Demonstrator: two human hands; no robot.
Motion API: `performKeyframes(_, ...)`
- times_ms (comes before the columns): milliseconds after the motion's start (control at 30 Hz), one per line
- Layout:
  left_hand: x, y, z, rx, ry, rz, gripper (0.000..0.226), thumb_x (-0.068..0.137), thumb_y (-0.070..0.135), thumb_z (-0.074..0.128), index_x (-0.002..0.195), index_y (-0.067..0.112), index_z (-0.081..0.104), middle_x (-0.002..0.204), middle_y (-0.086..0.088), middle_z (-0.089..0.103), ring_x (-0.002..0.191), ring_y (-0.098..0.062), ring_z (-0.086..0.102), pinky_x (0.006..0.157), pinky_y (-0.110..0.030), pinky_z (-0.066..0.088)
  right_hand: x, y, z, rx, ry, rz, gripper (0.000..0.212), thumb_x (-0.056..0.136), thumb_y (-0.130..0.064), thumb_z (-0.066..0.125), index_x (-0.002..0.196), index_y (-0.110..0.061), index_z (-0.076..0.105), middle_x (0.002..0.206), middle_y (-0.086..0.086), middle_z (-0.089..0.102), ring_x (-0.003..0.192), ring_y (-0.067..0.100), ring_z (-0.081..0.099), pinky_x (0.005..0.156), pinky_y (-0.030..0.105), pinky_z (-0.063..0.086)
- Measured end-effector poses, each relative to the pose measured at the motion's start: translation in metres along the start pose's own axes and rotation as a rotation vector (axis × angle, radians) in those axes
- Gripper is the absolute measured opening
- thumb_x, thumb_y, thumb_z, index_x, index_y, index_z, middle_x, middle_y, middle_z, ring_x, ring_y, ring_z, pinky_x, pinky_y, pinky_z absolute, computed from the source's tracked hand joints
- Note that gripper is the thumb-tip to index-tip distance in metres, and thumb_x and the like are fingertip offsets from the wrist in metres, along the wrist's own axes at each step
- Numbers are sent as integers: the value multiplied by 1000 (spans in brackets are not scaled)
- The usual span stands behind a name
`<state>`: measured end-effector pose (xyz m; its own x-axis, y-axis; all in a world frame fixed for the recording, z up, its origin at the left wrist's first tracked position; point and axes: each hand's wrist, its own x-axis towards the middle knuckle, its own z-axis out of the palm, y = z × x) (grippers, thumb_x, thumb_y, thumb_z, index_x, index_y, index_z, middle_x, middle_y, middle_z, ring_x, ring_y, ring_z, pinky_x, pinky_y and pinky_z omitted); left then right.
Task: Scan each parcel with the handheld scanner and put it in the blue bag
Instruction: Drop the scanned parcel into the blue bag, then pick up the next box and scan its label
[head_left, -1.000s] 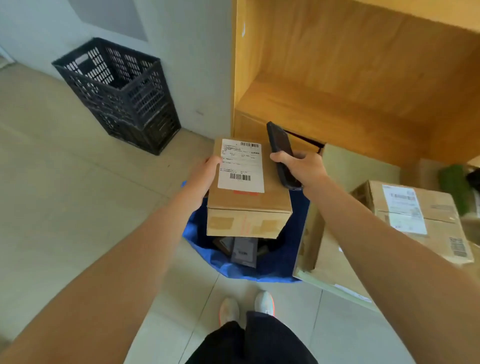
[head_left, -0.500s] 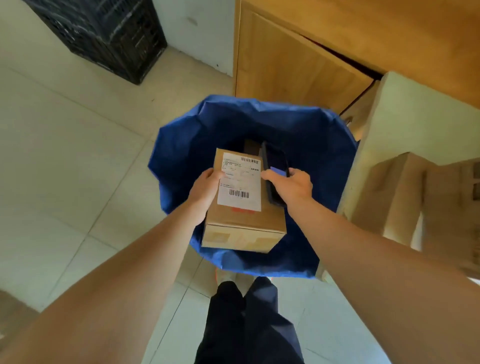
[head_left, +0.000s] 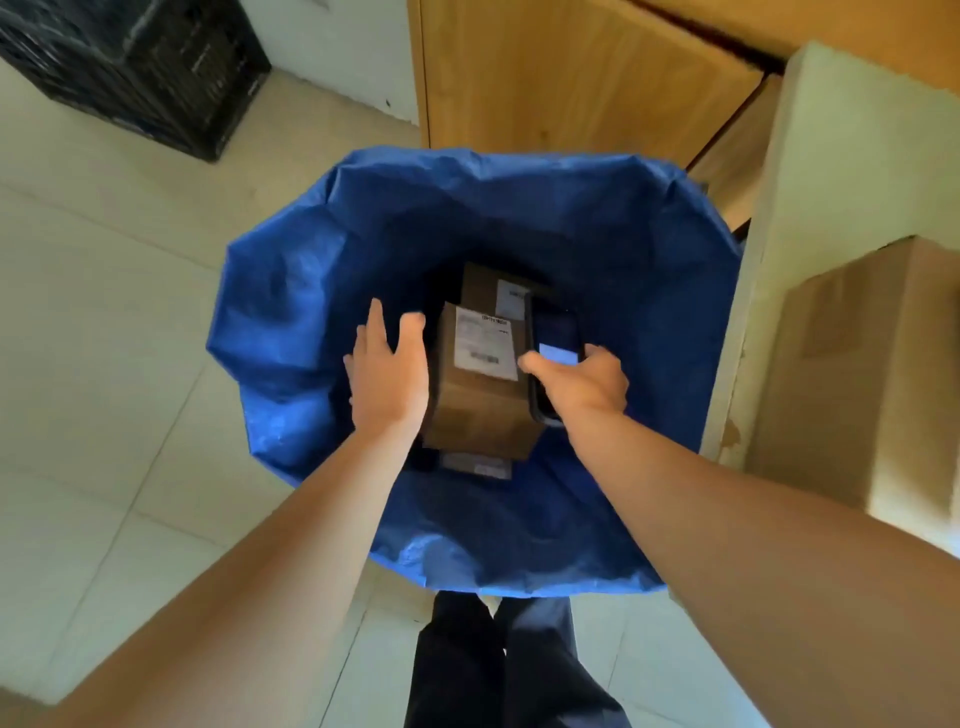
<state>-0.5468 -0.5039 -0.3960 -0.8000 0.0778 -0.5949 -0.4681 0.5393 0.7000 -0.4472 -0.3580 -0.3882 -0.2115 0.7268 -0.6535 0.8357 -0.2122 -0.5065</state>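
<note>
The blue bag (head_left: 322, 270) stands open on the floor below me. Inside it lies a brown cardboard parcel (head_left: 480, 400) with a white label facing up, on top of other parcels (head_left: 485, 291). My left hand (head_left: 387, 374) hovers just left of the parcel, fingers spread, holding nothing. My right hand (head_left: 582, 384) is on the parcel's right side and grips the dark handheld scanner (head_left: 553, 343), whose screen glows pale blue.
A wooden cabinet (head_left: 571, 83) stands behind the bag. Large cardboard boxes (head_left: 857, 364) are stacked at the right, close to the bag's rim. A black plastic crate (head_left: 140, 67) sits at the upper left on the tiled floor. My legs are below the bag.
The parcel went from held above the bag down into it. My left hand let go of it and opened. The view tilted down and closer to the bag.
</note>
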Motion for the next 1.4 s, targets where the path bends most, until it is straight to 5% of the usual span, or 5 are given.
performKeyframes(433, -134, 132, -43, -287, -74, 75, 58, 88, 57, 38, 146, 54, 32, 132, 25, 43, 126, -7, 38, 114, -49, 25, -140, -68, -81, 11, -70, -228, 92, 61, -55, 86, 142, -27, 51, 124, -4, 67, 110, 18, 65, 89, 36, 59)
performKeyframes(767, -236, 229, -13, -458, -324, 119, 66, 61, 68, 46, 105, 26, 70, 101, -14, 73, 97, -34, 68, 97, -56, 50, -222, -106, -205, 146, 37, -539, 68, 63, -57, 86, 121, -37, 58, 105, -18, 69, 95, -2, 65, 86, 18, 55)
performKeyframes(933, -287, 274, -4, -453, -438, 357, 40, 90, 54, 42, 118, 38, 65, 120, -9, 68, 111, -30, 64, 100, -53, 49, -240, -111, -277, 136, 146, -596, 62, 60, -47, 84, 115, -37, 59, 99, -17, 69, 87, -1, 65, 72, 13, 53)
performKeyframes(1133, -338, 293, 29, -282, -520, 433, 48, 104, 42, 30, 150, 31, 40, 150, -2, 46, 136, -26, 44, 113, -48, 31, -249, -91, -361, 77, 243, -580, 61, 60, -45, 84, 114, -30, 61, 100, -14, 67, 87, 7, 65, 68, 19, 54)
performKeyframes(1400, -357, 278, 82, -95, -548, 373, 55, 102, 54, 29, 147, 26, 40, 147, -1, 46, 140, -24, 36, 114, -49, 24, -229, -47, -473, -652, 279, -539, 71, 56, -49, 90, 110, -16, 59, 98, 0, 66, 85, 19, 64, 69, 33, 59)
